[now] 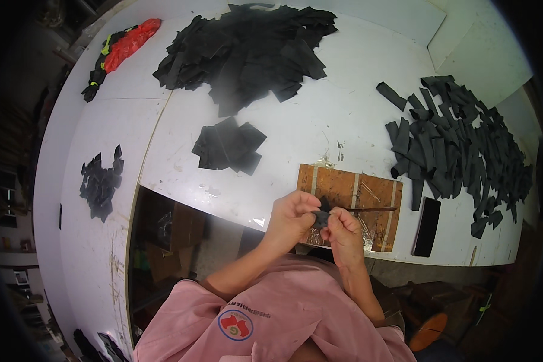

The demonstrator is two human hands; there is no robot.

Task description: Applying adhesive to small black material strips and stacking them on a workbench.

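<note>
Your left hand and right hand, both closed in a pinch, hold a small dark piece over the brown board; probably light and soft (apparently cloth), best gripped by opposite edges.

Bright middle, dark warped edges

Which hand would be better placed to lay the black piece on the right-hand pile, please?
Probably the right hand: it holds the black piece and is nearer the pile. The left hand also holds the piece, but sits farther away.
</note>
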